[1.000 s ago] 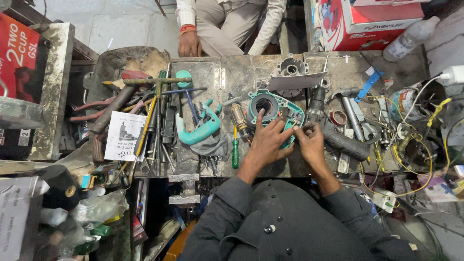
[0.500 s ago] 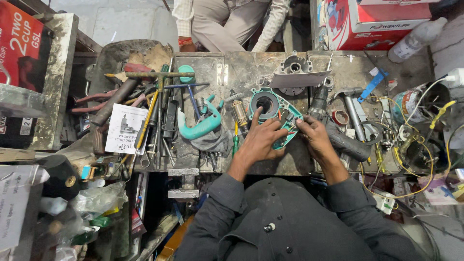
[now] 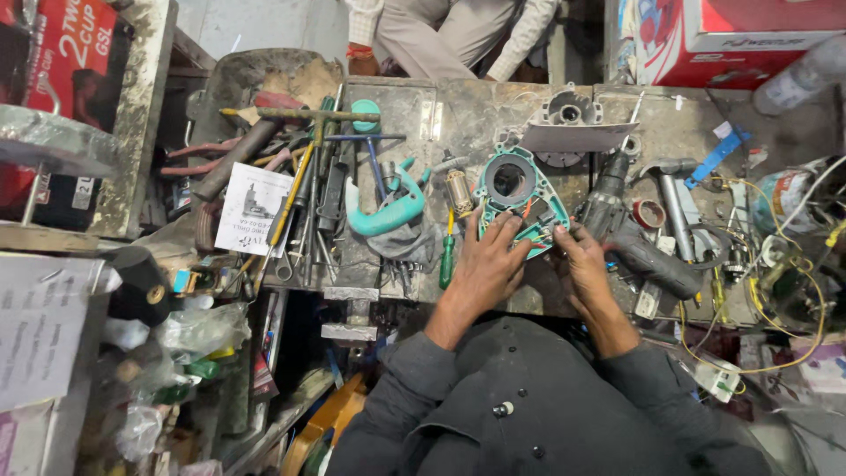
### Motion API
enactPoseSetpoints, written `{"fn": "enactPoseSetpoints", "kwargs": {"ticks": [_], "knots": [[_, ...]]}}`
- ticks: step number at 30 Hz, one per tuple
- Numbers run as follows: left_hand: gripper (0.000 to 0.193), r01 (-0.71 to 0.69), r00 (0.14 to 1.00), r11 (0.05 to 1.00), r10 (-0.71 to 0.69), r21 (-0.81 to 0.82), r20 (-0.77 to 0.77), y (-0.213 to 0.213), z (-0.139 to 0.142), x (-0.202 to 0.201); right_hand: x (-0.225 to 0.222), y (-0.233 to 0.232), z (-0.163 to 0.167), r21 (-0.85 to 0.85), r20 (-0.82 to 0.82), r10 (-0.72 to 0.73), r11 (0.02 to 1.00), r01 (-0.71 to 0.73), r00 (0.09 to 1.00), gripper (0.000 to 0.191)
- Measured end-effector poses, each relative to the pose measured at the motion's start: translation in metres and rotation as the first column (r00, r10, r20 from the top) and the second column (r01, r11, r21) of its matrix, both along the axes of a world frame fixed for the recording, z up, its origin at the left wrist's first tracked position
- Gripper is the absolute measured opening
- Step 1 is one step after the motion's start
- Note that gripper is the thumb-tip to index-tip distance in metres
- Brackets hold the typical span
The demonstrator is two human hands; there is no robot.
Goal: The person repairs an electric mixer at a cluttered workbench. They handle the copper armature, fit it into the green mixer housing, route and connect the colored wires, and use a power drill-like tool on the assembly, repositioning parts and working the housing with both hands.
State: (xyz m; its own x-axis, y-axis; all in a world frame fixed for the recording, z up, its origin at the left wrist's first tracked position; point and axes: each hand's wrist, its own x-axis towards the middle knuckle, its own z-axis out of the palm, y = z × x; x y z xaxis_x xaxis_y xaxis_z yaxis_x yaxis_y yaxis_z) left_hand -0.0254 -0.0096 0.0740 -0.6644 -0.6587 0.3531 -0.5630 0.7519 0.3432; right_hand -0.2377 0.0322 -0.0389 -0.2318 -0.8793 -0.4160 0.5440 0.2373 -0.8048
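Observation:
A teal power-tool housing (image 3: 513,189) with a round opening and coloured wires inside lies on the grimy workbench (image 3: 423,110). My left hand (image 3: 487,264) rests on its near edge, fingers spread over the wiring. My right hand (image 3: 580,264) touches the housing's right side, fingertips at the wires. A copper-wound motor armature (image 3: 457,192) lies just left of the housing, and a green-handled screwdriver (image 3: 448,256) sits beside my left hand. A dark grey drill body (image 3: 634,242) lies right of my right hand.
A teal handle shell (image 3: 383,211), pliers, rods and a printed leaflet (image 3: 254,209) crowd the bench's left. A hammer (image 3: 674,203), a tape roll and tangled yellow wires (image 3: 775,291) fill the right. Another person (image 3: 449,40) sits across the bench. Bottles and bags clutter the lower left.
Both hands have stayed on the teal housing with small finger shifts. The view has shifted slightly; nothing was picked up or let go.

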Motion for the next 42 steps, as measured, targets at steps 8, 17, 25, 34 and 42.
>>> {"fn": "enactPoseSetpoints", "kwargs": {"ticks": [8,17,25,34,42], "knots": [[0.043,-0.347,0.907,0.933,0.359,0.093,-0.221,-0.006,-0.007,0.051,0.006,0.002,0.005,0.043,0.048,0.034,0.998,-0.036,0.998,0.034],[0.055,-0.687,0.705,0.724,0.686,-0.063,0.181,-0.053,-0.043,0.094,0.016,0.011,0.028,0.031,0.119,0.082,0.996,-0.086,0.989,0.033],[0.038,-0.700,0.667,0.713,0.676,-0.047,0.312,-0.058,-0.042,0.095,0.020,0.008,0.031,0.001,0.130,0.098,0.995,-0.099,0.987,0.031],[0.054,-0.560,0.822,0.826,0.564,0.067,-0.078,-0.018,0.026,0.068,0.016,0.012,0.021,-0.023,0.148,0.114,0.993,-0.112,0.982,0.030],[0.058,-0.234,0.966,0.964,0.244,0.125,-0.080,0.025,0.038,-0.010,0.007,0.018,-0.002,-0.048,0.135,0.102,0.994,-0.096,0.986,0.036]]}}
